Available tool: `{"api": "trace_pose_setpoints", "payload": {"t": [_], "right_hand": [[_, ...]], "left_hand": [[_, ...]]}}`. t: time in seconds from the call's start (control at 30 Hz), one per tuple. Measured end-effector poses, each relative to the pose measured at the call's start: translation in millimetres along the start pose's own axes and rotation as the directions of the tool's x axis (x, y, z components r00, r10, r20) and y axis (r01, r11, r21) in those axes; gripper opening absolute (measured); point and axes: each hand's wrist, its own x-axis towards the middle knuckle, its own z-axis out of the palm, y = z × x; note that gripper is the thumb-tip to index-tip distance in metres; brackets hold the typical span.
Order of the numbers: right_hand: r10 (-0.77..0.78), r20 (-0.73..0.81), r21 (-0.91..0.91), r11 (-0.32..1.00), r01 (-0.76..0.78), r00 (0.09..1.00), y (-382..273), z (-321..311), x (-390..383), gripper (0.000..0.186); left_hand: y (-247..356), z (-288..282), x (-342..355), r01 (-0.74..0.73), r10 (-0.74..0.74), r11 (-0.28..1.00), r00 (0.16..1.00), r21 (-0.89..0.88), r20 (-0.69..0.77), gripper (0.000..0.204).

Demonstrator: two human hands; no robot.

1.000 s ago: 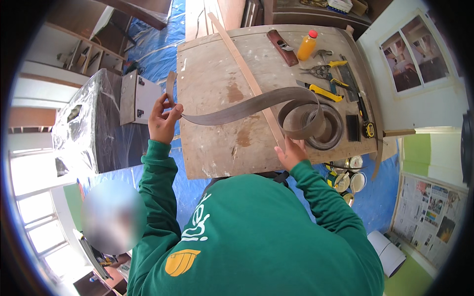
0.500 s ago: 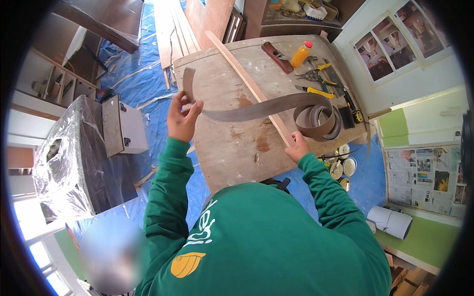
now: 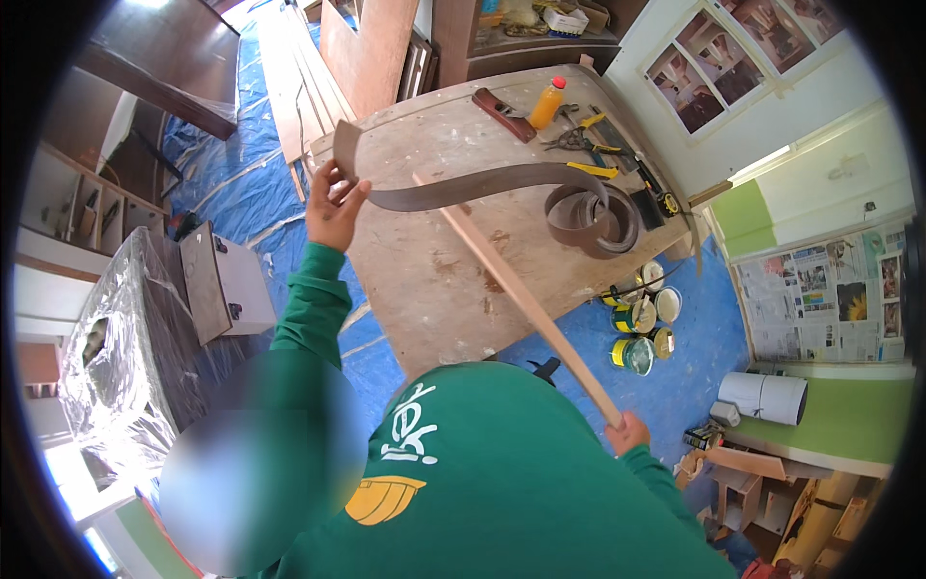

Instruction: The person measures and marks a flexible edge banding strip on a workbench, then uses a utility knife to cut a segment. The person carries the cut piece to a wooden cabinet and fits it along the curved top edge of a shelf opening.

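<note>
My left hand (image 3: 336, 207) pinches the free end of a long brown edge-banding strip (image 3: 473, 183), its tip standing up above the fingers. The strip runs rightward over the worktable (image 3: 415, 318) to its loose coil (image 3: 627, 230), which rests near the table's right edge. Down at the right, my right hand (image 3: 629, 433) grips the near end of a narrow wooden batten (image 3: 521, 294). This batten slants across the table's near edge, its far end close to the edge banding and its near part over the floor.
A hand plane (image 3: 503, 116), an orange bottle (image 3: 547, 103), snips (image 3: 571, 141), a yellow knife (image 3: 591, 171) and a tape measure (image 3: 667, 205) lie on the table's far right. Paint cans (image 3: 633, 355) stand on blue sheeting (image 3: 598, 386). A plastic-wrapped cabinet (image 3: 125, 338) is at left.
My right hand has drawn the batten toward me and to the right, off the table's near edge. My left hand still holds the strip's end. The whole view has shifted somewhat.
</note>
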Motion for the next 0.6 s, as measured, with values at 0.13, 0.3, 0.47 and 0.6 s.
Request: {"api": "trace_pose_setpoints", "payload": {"t": [0.13,0.3,0.47,0.6], "right_hand": [[-0.031,-0.047,-0.064,0.998,0.028,0.998,60.0,-35.6,-18.2,0.038],[-0.088,-0.036,-0.143,0.986,0.082,0.995,127.1,-72.8,-29.7,0.035],[-0.058,-0.113,-0.066,0.997,0.051,0.992,164.5,-70.7,-17.1,0.033],[-0.158,-0.171,0.027,0.986,0.165,0.972,139.8,-48.6,25.3,0.031]], "left_hand": [[-29.0,-14.6,-1.6,0.059,-0.053,0.990,0.998,0.127,-0.046,0.066],[-42.8,-27.5,-15.5,0.316,-0.313,0.946,0.949,0.074,-0.043,0.065],[-58.3,-29.5,-59.2,0.301,-0.308,0.942,0.951,0.150,0.021,0.058],[-58.6,-29.6,-97.2,0.342,-0.345,0.936,0.938,0.084,0.034,0.056]]}}
